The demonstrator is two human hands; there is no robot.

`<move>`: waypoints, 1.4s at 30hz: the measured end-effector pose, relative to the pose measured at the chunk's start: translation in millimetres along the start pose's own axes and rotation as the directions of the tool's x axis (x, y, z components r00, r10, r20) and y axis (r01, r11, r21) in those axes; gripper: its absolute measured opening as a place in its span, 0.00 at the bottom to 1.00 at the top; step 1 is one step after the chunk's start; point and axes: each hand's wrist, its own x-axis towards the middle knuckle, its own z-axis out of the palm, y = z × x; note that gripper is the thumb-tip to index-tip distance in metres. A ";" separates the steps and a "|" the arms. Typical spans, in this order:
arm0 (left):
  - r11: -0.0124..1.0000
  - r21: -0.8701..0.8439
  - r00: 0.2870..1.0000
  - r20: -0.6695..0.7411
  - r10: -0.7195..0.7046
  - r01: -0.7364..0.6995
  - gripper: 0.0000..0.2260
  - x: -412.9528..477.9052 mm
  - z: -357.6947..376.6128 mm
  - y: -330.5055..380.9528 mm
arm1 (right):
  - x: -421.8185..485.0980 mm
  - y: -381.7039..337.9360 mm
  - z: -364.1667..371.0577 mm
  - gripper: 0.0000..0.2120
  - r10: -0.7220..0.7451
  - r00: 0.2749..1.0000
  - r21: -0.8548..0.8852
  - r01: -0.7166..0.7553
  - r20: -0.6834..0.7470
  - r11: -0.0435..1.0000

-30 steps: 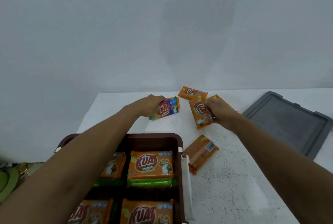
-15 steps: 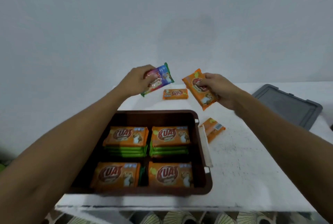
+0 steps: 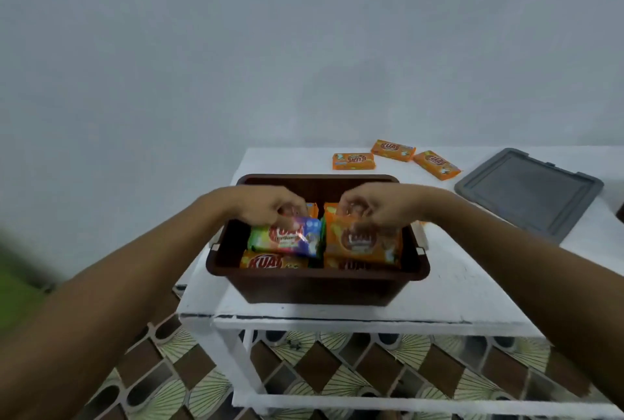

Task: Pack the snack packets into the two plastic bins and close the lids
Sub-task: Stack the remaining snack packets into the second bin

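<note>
Head view: over the brown bin [image 3: 317,284] on the bench [image 3: 472,294], the left hand [image 3: 266,206] pinches a multicoloured packet [image 3: 287,237] and the right hand [image 3: 381,206], apparently, an orange packet [image 3: 363,240]. Both are best laid flat on the stacks inside, edges squared. Three loose packets [image 3: 353,161] wait beyond, near the grey lid [image 3: 526,193].

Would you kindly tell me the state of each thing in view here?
brown bin, uncovered, partly filled with packets.
grey lid, lying flat on the table, right of the bin.
multicoloured packet, gripped by the left hand, over the bin.
orange packet, gripped by the right hand, over the bin.
three loose packets, unpacked, lying on the table beyond the bin.
</note>
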 end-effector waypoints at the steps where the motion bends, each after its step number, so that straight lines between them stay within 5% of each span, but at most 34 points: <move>1: 0.999 0.050 1.000 0.020 0.003 -0.004 0.09 -0.1 8.7 -1.6 | 2.4 -1.6 7.4 0.12 0.001 0.999 -0.077 0.003 0.047 0.997; 5: 0.994 0.106 0.999 0.035 -0.015 0.011 0.10 -3.0 27.1 -6.4 | 10.1 2.8 30.4 0.13 -0.005 0.992 -0.340 0.047 0.124 0.939; 10: 0.996 0.087 0.999 -0.016 -0.030 0.031 0.06 -4.0 29.4 -7.4 | 2.1 8.3 34.3 0.13 -0.047 0.999 -0.293 0.041 -0.013 0.955; 15: 0.997 0.078 1.000 -0.009 -0.014 0.015 0.13 -6.7 33.0 -3.9 | -0.2 5.6 44.0 0.14 -0.045 0.995 -0.368 0.009 -0.089 0.930; 42: 0.997 0.030 0.992 0.100 -0.074 0.072 0.11 -6.2 36.0 1.1 | -0.4 7.9 42.5 0.13 -0.006 1.000 -0.368 -0.004 -0.028 0.930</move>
